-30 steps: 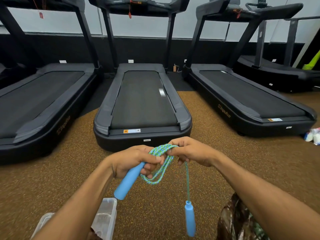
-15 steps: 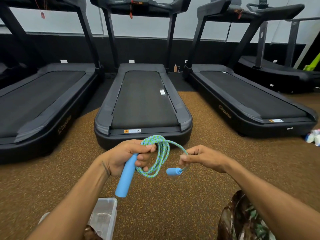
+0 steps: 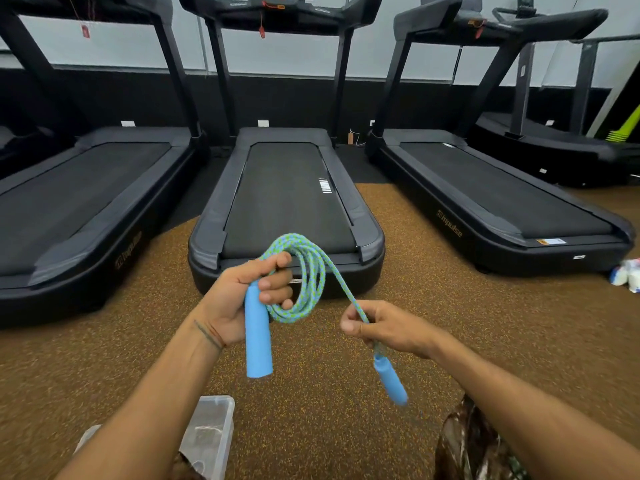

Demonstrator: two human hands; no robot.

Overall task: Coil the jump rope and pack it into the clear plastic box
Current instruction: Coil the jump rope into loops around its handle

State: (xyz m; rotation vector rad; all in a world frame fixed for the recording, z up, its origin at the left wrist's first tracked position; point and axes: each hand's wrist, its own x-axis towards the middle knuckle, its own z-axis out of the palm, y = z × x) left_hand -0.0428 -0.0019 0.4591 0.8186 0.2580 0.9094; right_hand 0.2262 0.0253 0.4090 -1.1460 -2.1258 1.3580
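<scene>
The jump rope (image 3: 311, 271) is a blue-green braided cord with two light blue handles. My left hand (image 3: 242, 299) grips several coiled loops together with one handle (image 3: 258, 341), which points down. A free strand runs from the coil down to my right hand (image 3: 388, 329), which pinches the cord just above the second handle (image 3: 391, 381). That handle dangles below my right hand, slightly blurred. The clear plastic box (image 3: 211, 434) lies on the floor at the bottom left, partly hidden by my left forearm.
Three black treadmills (image 3: 287, 202) stand side by side ahead, the middle one close behind my hands. The floor is brown speckled rubber (image 3: 450, 306). White items (image 3: 627, 275) lie at the right edge. Camouflage-patterned clothing (image 3: 474, 448) shows at the bottom right.
My hands have come apart. The left keeps the coil and has lifted it; the right slid along the cord to its end, so the second handle hangs lower to the right.
</scene>
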